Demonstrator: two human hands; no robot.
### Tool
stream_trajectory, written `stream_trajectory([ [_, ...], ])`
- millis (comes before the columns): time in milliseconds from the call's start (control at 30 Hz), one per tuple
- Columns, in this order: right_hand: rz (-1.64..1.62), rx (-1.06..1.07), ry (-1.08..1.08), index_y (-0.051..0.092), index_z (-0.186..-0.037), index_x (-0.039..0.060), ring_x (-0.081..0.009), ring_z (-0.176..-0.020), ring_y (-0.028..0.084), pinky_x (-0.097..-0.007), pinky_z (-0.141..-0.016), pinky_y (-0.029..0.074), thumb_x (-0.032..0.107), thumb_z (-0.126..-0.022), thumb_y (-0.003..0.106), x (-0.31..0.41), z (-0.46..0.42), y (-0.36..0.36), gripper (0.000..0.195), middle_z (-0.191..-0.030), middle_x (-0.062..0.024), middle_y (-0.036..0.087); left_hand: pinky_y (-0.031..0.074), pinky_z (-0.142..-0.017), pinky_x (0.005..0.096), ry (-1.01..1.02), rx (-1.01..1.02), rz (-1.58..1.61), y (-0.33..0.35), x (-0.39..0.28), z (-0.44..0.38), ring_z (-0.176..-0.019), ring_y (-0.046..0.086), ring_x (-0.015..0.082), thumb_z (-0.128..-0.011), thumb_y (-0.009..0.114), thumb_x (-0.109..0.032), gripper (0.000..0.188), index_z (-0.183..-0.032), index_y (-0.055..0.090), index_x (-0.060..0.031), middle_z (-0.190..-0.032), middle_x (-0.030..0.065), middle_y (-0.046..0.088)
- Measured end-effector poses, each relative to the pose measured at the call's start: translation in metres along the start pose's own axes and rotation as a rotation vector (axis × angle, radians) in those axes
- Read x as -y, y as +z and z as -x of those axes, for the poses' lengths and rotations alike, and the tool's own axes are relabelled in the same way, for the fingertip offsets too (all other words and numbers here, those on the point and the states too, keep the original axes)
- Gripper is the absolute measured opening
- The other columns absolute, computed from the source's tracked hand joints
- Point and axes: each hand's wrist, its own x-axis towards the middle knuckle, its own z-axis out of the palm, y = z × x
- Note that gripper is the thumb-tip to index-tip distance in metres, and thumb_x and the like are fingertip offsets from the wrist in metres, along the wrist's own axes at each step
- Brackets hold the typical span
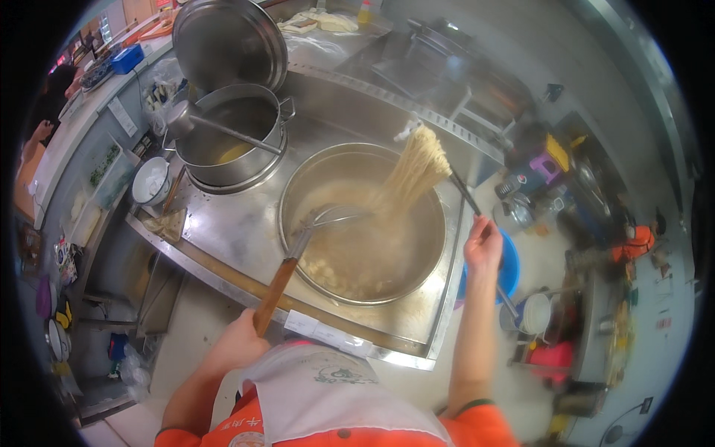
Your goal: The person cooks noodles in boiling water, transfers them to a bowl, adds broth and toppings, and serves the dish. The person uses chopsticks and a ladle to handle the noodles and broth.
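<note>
My left hand grips the wooden handle of a wire strainer, whose round end rests in a large steel pot of steaming, cloudy liquid. Pale pieces float near the pot's front edge. In my right hand are long dark chopsticks, raised at the right of the pot. A thick bundle of noodles hangs over their far end, its lower strands reaching down to the liquid. Steam blurs the place where the strands meet the strainer.
Left of the pot stands a second steel pot with a long-handled ladle across it and a large lid behind. A white bucket and a folded cloth lie further left. A blue basin is beyond the stove's right edge; a person is far right.
</note>
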Motion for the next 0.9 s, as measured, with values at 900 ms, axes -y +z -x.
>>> stream_trajectory([
  [900,0.277,0.089,-0.186,0.053,-0.096,-0.0014,-0.0187,-0.083,0.063,-0.0273,-0.079,0.057,0.013,-0.095,0.049,-0.029,0.042,0.008,0.015,-0.089,-0.0106,0.061,0.034,-0.044,0.0248,-0.310,1.051,1.897,0.084,0.078,-0.067,-0.048,0.036,0.0102,-0.068,0.046,-0.001,0.041,-0.109,0.046,-0.0017,-0.074,0.0031,0.040],
])
